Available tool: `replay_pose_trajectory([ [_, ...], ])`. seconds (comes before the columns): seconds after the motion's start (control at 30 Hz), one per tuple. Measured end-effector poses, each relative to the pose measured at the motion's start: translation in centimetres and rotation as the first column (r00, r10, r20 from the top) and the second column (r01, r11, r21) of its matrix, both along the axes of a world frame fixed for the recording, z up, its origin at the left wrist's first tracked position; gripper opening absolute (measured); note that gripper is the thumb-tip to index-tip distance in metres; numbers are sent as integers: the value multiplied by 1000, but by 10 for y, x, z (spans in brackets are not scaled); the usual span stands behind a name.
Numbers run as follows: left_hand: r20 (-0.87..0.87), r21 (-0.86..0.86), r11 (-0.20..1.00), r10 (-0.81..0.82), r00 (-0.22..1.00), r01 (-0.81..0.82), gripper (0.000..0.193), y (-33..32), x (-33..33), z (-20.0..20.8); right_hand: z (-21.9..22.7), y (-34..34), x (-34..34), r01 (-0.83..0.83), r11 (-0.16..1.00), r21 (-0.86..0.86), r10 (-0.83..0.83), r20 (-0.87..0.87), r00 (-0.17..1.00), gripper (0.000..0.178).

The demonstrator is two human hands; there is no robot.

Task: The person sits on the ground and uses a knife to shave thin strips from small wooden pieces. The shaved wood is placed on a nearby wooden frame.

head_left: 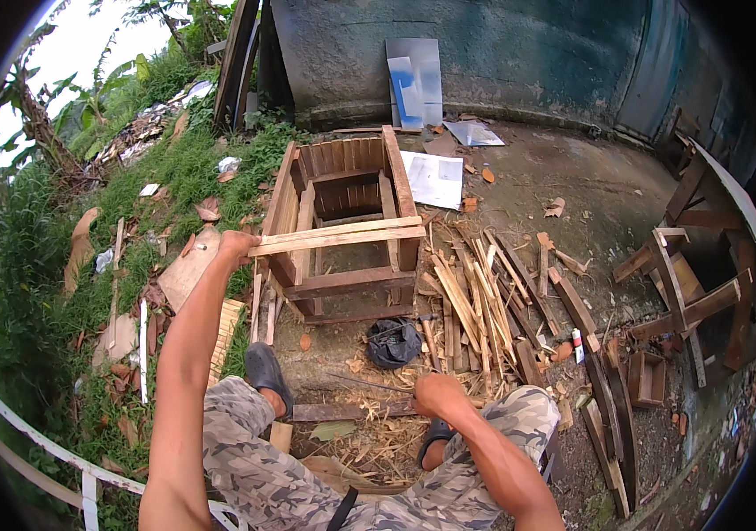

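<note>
My left hand (236,248) is closed around the left end of two pale wooden slats (342,234). The slats lie side by side across the near part of a box-shaped wooden frame (351,285), reaching its right side. Low over the ground between my knees, my right hand (438,395) is closed on a long, thin, dark blade (369,382) that points left. Its handle is hidden in my fist. Just beyond that hand lie a black plastic bag (394,343) and a hammer (432,345).
Split wood strips (475,301) are heaped right of the frame. Dark boards (606,403) and a small wooden box (647,379) lie farther right, near a broken wooden structure (692,283). Grass (130,265) borders the left; a wall (528,66) stands behind.
</note>
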State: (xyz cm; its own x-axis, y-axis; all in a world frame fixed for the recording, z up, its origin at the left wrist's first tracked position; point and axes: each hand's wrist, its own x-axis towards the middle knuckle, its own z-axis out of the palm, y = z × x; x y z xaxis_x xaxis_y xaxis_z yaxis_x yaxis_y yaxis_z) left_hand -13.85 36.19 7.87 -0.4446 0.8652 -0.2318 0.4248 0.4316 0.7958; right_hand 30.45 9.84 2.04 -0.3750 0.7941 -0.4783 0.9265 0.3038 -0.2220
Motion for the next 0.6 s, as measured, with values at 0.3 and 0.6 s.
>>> replay_pose_trajectory([
  [0.3,324,18,991,123,938,-136,18,12,-13,-25,15,0,2,29,999,-13,-29,6,1000,25],
  [0.6,379,-3,985,163,911,-175,19,10,-19,-29,18,0,9,32,999,-2,-32,-24,999,35],
])
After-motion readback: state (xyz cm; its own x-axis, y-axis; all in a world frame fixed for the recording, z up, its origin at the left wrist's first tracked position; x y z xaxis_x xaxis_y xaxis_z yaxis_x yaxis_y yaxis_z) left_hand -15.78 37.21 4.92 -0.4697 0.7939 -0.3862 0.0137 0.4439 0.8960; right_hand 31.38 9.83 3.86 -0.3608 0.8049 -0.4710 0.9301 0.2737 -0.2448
